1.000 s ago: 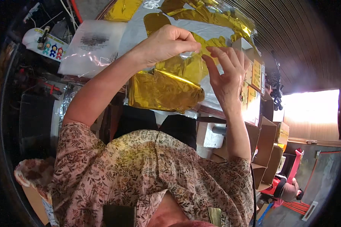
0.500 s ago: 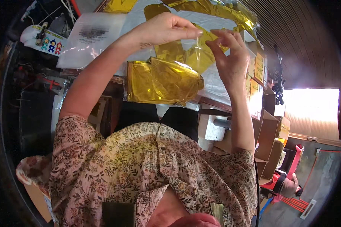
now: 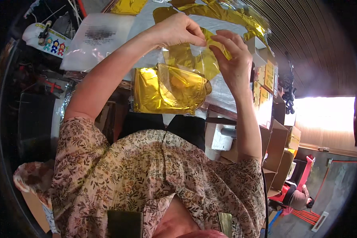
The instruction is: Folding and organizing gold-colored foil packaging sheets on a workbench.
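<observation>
A clear plastic bag (image 3: pixel 208 63) with folded gold foil (image 3: pixel 170 89) inside hangs in front of me, over the table's near edge. My left hand (image 3: pixel 178 31) pinches the bag's upper edge between thumb and fingertips. Close by on the right is my right hand (image 3: pixel 235 57), its fingers curved and a gap showing between thumb and forefinger. Its fingertips are near the bag's top edge; whether they touch the film is hard to see. More gold foil (image 3: pixel 178 53) lies on the table behind the bag.
Translucent plastic bags (image 3: pixel 95 41) lie at the table's left. Gold foil pieces (image 3: pixel 222 16) spread along the far side. Yellow boxes (image 3: pixel 267 77) and open cardboard cartons (image 3: pixel 277 142) stand to the right. Another person (image 3: pixel 297 197) is at the far right.
Both hands have shifted slightly left, and the right hand has come nearer the left fingertips. The bagged foil has swung a little and now catches more light.
</observation>
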Demonstrator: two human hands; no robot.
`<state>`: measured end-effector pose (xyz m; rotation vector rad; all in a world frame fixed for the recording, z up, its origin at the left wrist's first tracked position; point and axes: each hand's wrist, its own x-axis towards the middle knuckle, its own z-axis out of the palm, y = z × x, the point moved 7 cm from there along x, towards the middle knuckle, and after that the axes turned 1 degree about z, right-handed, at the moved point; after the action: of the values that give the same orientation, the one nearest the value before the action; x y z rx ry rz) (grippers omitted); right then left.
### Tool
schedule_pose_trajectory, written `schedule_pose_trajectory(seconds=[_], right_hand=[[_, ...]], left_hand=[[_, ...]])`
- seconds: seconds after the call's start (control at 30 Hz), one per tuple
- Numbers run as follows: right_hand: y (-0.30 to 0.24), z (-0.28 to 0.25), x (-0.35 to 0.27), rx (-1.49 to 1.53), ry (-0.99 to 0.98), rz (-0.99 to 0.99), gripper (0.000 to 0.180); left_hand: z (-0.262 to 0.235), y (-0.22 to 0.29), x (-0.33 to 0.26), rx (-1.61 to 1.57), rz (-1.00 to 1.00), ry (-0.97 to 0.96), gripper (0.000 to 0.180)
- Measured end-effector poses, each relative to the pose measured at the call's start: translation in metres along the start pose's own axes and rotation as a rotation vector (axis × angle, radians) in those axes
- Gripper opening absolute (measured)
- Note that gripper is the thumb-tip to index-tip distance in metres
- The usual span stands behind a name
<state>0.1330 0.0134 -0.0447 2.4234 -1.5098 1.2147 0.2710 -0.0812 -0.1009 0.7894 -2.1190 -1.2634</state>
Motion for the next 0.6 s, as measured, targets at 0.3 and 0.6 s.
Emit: schedule_pose_trajectory(seconds=[0.3,0.6], right_hand=[[0.004,0.012,-0.003,-0.216,-0.032,-0.146,0.020],[-0.008,0.022,-0.001,-0.285,0.030,-0.310,0.018]], left_hand=[[0.003,-0.014,0.006,-0.081,-0.040,-0.006,0.024],[0.006,-0.026,0.012,-0.267,-0.211,-0.177,0.030]])
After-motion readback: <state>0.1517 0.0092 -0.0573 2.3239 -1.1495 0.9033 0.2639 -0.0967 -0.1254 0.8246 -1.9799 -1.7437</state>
